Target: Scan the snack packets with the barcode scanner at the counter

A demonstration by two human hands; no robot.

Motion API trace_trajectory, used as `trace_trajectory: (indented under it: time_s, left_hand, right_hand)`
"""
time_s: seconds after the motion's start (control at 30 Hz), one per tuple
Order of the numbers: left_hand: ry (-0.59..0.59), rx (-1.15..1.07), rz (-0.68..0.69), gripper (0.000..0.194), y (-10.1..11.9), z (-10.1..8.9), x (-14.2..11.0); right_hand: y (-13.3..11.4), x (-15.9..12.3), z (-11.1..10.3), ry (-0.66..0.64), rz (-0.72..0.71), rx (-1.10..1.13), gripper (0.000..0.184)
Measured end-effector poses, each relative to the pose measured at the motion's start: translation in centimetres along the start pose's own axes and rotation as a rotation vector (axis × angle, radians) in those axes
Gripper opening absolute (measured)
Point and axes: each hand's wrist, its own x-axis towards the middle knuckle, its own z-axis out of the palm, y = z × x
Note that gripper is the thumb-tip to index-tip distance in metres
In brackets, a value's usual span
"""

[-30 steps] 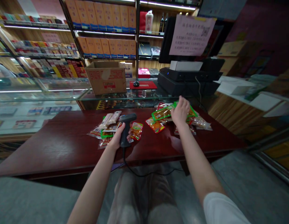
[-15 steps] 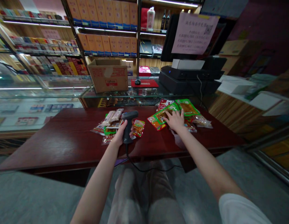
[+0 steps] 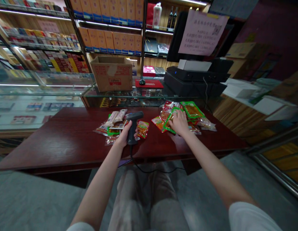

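My left hand [image 3: 125, 136] is wrapped round the grip of a black corded barcode scanner [image 3: 133, 125], held upright over the dark red table [image 3: 62, 141]. Just left of it lies a pile of snack packets [image 3: 112, 126], and a red-orange packet [image 3: 142, 129] lies at its right. My right hand [image 3: 179, 123] rests on a green-edged snack packet [image 3: 170, 120] in a second pile [image 3: 194, 115] on the right, fingers curled over the packet's edge.
A glass counter [image 3: 129, 94] behind the table carries a cardboard box [image 3: 112, 73], a red mouse pad with a mouse [image 3: 149, 83] and a black till with a screen and paper notice [image 3: 194, 73]. Shelves of boxed goods [image 3: 108, 29] fill the back wall. My knees [image 3: 144, 199] are below the table.
My right hand came down from above the right pile onto the green-edged packet and drew it a little toward the scanner. The left hand kept hold of the scanner.
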Motion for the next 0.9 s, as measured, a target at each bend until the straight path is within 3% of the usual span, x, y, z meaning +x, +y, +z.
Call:
trace_trajectory:
  time_s: [0.07, 0.2, 0.37, 0.47, 0.6, 0.73, 0.9]
  left_hand:
    - [0.003, -0.007, 0.000, 0.042, 0.1, 0.2, -0.1]
    - [0.027, -0.046, 0.032, 0.040, 0.6, 0.5, -0.5]
    - [0.042, -0.102, 0.058, 0.042, 1.5, -0.3, -0.8]
    - [0.040, -0.118, 0.051, 0.042, 1.8, -0.9, -0.7]
    - [0.062, -0.117, 0.053, 0.041, 1.7, -1.0, -0.6]
    - [0.008, -0.064, 0.025, 0.038, 1.2, -0.8, -0.5]
    - [0.001, -0.034, 0.029, 0.034, 0.9, -0.7, -0.4]
  right_hand:
    - [-2.4, -0.7, 0.2, -0.007, -0.043, 0.174, 0.040]
    - [-8.1, -1.2, 2.0, -0.282, 0.064, 0.501, 0.050]
    - [-12.1, 0.4, 3.0, -0.412, 0.216, 0.423, 0.080]
    - [-12.3, 1.7, 2.9, -0.515, 0.221, 0.345, 0.090]
    - [-11.1, 3.0, 2.5, -0.659, 0.113, 0.323, 0.079]
    - [-10.1, 3.2, 1.9, -0.667, 0.062, 0.315, 0.064]
    - [-10.5, 1.6, 1.1, -0.650, 0.108, 0.293, 0.052]
